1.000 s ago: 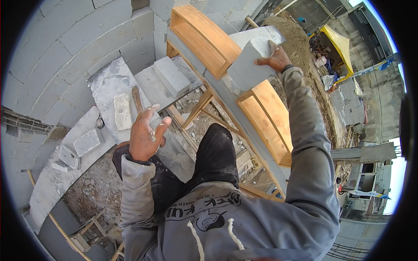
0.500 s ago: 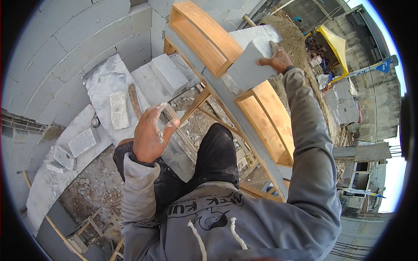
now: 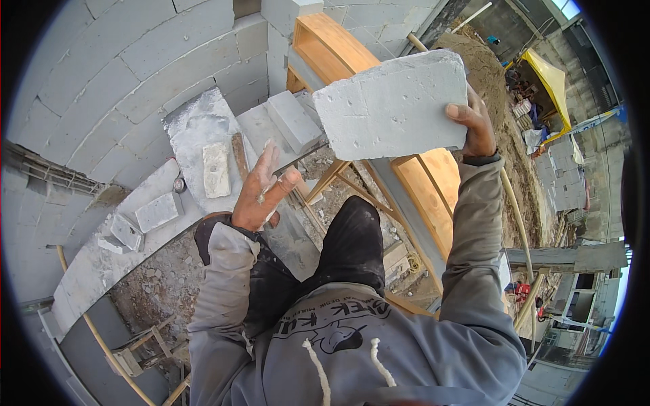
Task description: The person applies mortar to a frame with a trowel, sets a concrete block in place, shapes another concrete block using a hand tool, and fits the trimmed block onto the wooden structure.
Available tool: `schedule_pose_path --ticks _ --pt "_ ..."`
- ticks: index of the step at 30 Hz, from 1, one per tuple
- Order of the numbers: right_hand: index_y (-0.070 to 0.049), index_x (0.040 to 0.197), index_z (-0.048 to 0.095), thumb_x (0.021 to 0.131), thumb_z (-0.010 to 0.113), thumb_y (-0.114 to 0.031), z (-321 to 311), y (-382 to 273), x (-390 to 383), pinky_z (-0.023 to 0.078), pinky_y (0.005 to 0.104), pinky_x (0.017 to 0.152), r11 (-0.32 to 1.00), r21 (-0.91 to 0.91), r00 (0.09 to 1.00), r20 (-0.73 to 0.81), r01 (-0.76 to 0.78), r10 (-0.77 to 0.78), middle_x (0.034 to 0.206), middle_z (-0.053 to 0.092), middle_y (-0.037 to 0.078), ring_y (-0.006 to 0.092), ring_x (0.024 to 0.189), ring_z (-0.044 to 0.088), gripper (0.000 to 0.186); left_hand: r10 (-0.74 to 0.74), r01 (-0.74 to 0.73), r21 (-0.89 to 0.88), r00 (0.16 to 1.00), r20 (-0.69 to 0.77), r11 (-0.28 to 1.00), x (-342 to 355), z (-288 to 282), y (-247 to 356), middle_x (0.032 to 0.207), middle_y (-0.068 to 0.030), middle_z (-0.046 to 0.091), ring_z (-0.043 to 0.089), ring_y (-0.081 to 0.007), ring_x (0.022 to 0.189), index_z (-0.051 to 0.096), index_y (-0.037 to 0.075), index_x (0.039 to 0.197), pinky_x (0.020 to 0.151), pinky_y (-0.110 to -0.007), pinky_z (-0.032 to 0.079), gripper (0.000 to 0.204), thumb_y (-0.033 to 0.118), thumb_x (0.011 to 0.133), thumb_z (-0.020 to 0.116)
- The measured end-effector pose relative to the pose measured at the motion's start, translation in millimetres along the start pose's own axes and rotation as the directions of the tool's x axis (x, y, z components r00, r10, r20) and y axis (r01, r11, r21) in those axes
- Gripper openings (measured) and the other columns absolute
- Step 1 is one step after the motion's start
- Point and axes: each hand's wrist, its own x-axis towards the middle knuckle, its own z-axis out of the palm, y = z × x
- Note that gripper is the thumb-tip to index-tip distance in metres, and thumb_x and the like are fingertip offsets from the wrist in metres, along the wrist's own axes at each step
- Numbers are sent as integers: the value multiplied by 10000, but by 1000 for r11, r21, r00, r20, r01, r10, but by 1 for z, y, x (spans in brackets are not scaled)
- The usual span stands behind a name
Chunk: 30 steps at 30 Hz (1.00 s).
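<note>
A large pale grey lightweight concrete block is lifted in front of me, its broad face toward me. My right hand grips its right end, with the thumb on the near face and the other fingers hidden behind. My left hand, dusted white, is held up with its fingers apart and nothing in it. Beneath the raised block, wooden box frames stand on a grey wall ledge; the block covers part of them.
At the left, a dusty board bears a whitish block piece and a wooden-handled tool. Cut blocks lie on a curved ledge. Another block rests by the block wall. Rubble covers the floor below.
The block has come up off the ledge between the wooden frames and turned its broad face toward me, still in my right hand. My left hand has moved slightly right, fingers still apart.
</note>
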Motion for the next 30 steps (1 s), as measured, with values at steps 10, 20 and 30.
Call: schedule_pose_path --ticks 10,20,30 --pt "-10 1274 509 849 695 -298 127 191 -6 525 390 900 490 769 890 224 -411 397 1171 617 126 248 1026 636 547 -241 164 -356 954 -181 920 1 -34 19 1454 -147 397 388 -251 1335 330 0 1462 1094 -365 298 913 640 860 580" --pt "-79 1268 526 883 638 -381 241 298 17 517 390 877 258 623 654 567 -738 500 1142 617 119 243 1022 625 502 -590 558 -195 744 -313 807 -13 -110 -8 1396 -166 444 500 -315 1228 325 61 1467 922 -458 482 963 641 775 658" --pt "8 1321 479 882 595 -499 316 438 -44 486 499 910 543 -693 588 209 -474 781 1194 602 230 425 1053 605 681 -799 811 -184 460 -387 555 -81 -162 -73 1360 -147 483 541 -288 1180 361 67 1442 926 -460 487 1006 693 717 668"
